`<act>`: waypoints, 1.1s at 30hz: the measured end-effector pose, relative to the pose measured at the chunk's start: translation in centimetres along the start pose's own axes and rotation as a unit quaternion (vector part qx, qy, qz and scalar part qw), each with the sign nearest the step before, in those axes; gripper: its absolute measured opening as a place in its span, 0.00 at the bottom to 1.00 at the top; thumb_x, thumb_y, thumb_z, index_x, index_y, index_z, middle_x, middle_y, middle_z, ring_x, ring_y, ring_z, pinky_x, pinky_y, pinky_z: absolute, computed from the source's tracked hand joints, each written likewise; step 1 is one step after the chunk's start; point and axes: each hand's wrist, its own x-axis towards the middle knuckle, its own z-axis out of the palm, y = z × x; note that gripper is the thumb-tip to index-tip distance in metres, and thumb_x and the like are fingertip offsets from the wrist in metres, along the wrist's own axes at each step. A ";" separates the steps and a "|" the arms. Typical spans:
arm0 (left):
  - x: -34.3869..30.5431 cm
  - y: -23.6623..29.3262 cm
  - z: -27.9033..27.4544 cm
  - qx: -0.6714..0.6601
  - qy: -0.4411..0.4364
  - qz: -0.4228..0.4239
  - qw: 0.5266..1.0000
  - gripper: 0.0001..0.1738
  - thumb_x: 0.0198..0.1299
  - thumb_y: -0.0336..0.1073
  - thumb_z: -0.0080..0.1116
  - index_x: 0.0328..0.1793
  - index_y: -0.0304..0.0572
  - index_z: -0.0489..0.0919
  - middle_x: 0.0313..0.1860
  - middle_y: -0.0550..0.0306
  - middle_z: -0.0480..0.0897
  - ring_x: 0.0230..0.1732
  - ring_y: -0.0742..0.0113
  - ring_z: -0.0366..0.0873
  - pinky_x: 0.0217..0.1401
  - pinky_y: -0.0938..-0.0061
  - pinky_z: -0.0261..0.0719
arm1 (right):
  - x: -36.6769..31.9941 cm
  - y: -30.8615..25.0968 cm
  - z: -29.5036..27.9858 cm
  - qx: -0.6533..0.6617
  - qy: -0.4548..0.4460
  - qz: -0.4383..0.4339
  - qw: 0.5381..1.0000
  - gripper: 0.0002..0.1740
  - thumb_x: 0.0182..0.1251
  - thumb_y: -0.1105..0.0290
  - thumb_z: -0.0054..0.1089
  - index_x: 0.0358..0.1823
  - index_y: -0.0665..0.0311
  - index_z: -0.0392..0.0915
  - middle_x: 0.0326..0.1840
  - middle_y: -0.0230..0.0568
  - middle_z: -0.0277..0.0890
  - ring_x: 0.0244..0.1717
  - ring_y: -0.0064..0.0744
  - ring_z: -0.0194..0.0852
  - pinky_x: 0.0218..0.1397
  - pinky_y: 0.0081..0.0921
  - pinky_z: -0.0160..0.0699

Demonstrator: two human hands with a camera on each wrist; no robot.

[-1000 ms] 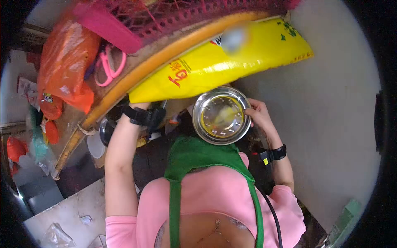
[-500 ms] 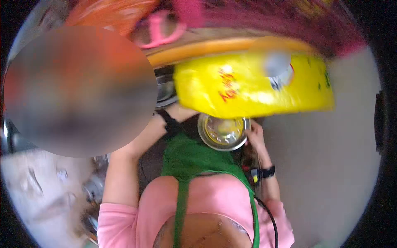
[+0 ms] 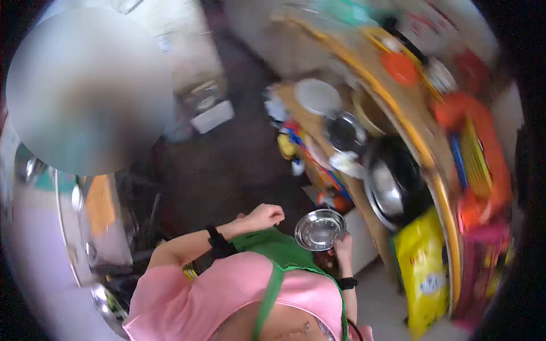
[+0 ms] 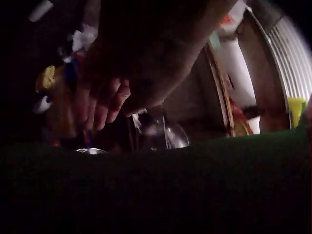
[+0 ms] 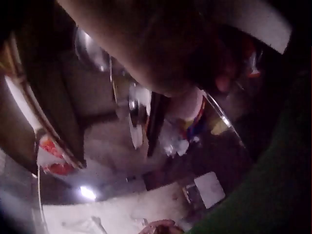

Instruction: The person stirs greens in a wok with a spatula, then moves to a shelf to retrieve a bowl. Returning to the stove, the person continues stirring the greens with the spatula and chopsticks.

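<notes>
A shiny steel bowl (image 3: 319, 230) is held in front of the green apron (image 3: 273, 244), its round inside facing up. My right hand (image 3: 342, 248) grips the bowl's near right rim in the head view. In the right wrist view the hand is dark, and a thin bright edge of the bowl (image 5: 224, 119) curves past it. To the left of the bowl, my left hand (image 3: 266, 217) hovers over the apron, apart from the bowl and holding nothing. Its fingers (image 4: 116, 100) hang loosely curled in the left wrist view.
A shelf unit with a yellow edge (image 3: 418, 145) stands on the right, carrying a black pan (image 3: 392, 182), a glossy dark bowl (image 3: 344, 132) and a white lid (image 3: 317, 96). A yellow bag (image 3: 422, 270) hangs by its edge. Dark floor (image 3: 210, 153) lies ahead; a white box (image 3: 212, 116) sits beyond.
The head view has swung left, so the shelf and yellow bag now appear on the right. My left hand has come out from behind the bag. My right hand keeps holding the bowl.
</notes>
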 end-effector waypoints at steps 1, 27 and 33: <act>-2.4 -2.0 -1.9 -0.099 0.021 -0.115 0.988 0.07 0.56 0.35 0.56 0.36 0.38 0.79 0.27 0.53 0.82 0.25 0.62 0.80 0.30 0.69 0.77 | 2.3 -2.3 2.5 -0.013 -0.040 -0.030 0.999 0.11 0.54 0.78 0.45 0.38 0.76 0.70 0.19 0.46 0.74 0.10 0.33 0.72 0.11 0.28 0.72; -30.3 -17.2 -23.2 -0.453 0.851 -0.120 0.237 0.09 0.60 0.38 0.43 0.39 0.44 0.74 0.26 0.58 0.77 0.14 0.72 0.68 0.07 0.78 0.59 | -1.1 -51.5 56.3 -0.065 -0.766 -0.153 0.621 0.29 0.66 0.68 0.49 0.68 0.61 0.54 0.39 0.45 0.76 0.24 0.30 0.79 0.21 0.21 0.76; -45.5 -28.6 -22.5 -0.408 0.892 -0.109 0.158 0.13 0.63 0.36 0.37 0.40 0.39 0.73 0.20 0.53 0.76 0.13 0.68 0.68 0.10 0.77 0.58 | 11.9 -50.3 61.2 -0.230 -0.679 -0.233 0.657 0.31 0.66 0.66 0.52 0.69 0.60 0.54 0.38 0.44 0.76 0.27 0.29 0.80 0.25 0.22 0.77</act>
